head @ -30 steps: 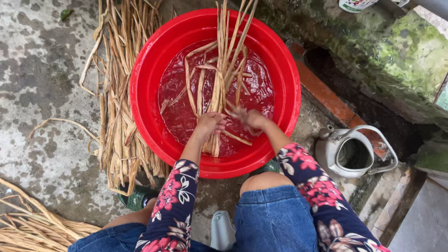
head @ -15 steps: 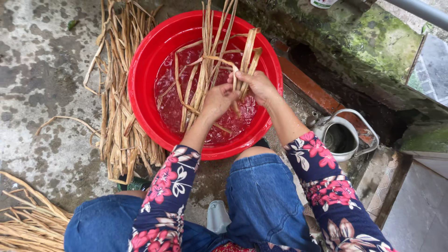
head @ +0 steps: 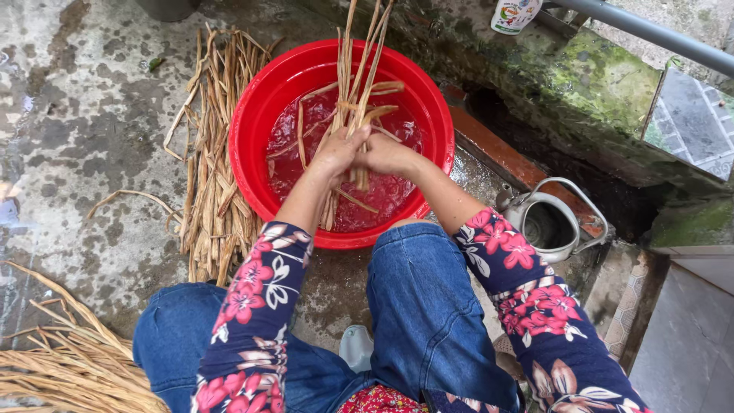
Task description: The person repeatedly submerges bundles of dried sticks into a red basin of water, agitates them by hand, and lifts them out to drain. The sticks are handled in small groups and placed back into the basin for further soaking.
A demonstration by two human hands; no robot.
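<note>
Wet concrete (head: 84, 145): one red basin (head: 256, 130), two hands.

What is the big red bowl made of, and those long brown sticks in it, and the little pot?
The red basin looks like plastic: glossy, evenly coloured, thin rolled rim. The strips held by both hands look like dried plant stalks or leaves: tan, fibrous, bendy and wet. The kettle seems metal, maybe aluminium: dull silver-grey with a thin wire-like handle.
</note>
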